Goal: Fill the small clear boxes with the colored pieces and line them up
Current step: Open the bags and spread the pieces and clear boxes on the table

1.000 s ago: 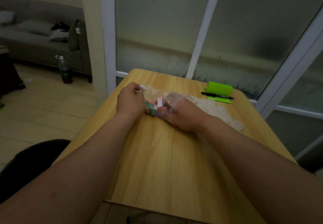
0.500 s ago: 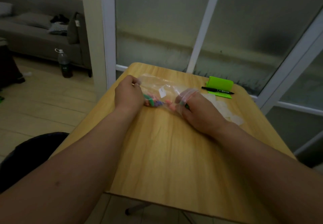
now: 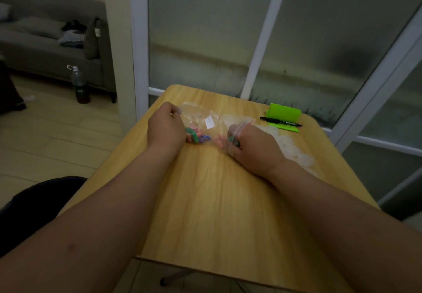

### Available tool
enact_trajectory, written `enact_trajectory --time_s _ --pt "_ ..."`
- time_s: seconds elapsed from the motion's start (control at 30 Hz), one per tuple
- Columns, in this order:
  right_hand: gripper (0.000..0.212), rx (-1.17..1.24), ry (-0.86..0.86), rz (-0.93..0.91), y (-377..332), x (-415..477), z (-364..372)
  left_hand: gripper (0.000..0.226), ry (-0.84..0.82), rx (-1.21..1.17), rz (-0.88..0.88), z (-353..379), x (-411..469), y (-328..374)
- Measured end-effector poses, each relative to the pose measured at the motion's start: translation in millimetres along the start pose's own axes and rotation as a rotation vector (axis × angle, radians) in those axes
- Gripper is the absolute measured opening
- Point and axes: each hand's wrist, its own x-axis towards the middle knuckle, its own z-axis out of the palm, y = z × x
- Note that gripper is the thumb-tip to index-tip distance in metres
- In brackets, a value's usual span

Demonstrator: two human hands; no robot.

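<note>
A clear zip bag (image 3: 206, 121) lies across the far part of the wooden table (image 3: 219, 212). Colored pieces (image 3: 197, 136), green, pink and purple, show through its plastic. My left hand (image 3: 165, 127) pinches the bag's closed left end. My right hand (image 3: 253, 148) is at the bag's red-lined mouth with its fingers inside, curled round a few green and pink pieces. Several small clear boxes (image 3: 290, 147) lie in a loose heap on the table just right of my right hand, partly hidden by it.
A green pad (image 3: 284, 115) with a black marker (image 3: 280, 121) across it sits at the table's far right corner. Glass door panels stand right behind the table. A bottle (image 3: 78, 84) stands on the floor to the left, before a grey sofa.
My right hand has drawn back to the right, from deep inside the bag to its mouth, with pieces in its fingers. The bag has stretched out flatter. The left hand has kept its hold.
</note>
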Motion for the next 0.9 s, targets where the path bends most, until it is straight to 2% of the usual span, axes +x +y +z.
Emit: enact_trajectory --time_s 0.13,0.27,0.33,0.47,0.6,0.9 --pt "0.042 0.021 0.07 0.021 0.2 -1.7 3.2 0.018 0.019 0.001 -0.03 -0.6 -0.7 0.6" --pt "0.02 0.032 0.123 0.079 7.6 -5.6 1.5 0.019 0.058 -0.006 -0.043 -3.3 0.1 -0.7" --pt "0.017 0.003 0.14 0.119 10.9 -5.8 -0.1 0.018 0.073 -0.002 -0.057 -4.5 1.1 -1.7" --pt "0.017 -0.031 0.149 0.201 16.6 -6.2 -2.5 0.017 0.092 0.005 -0.069 -5.4 1.3 -2.7" --pt "0.018 -0.084 0.071 0.272 15.8 -6.1 -2.7 0.017 0.099 0.012 -0.073 -6.4 0.4 -1.4" --pt "0.032 -0.06 0.07 0.225 13.2 -12.4 -2.7 0.018 0.087 -0.001 -0.054 -7.5 0.1 -1.5"
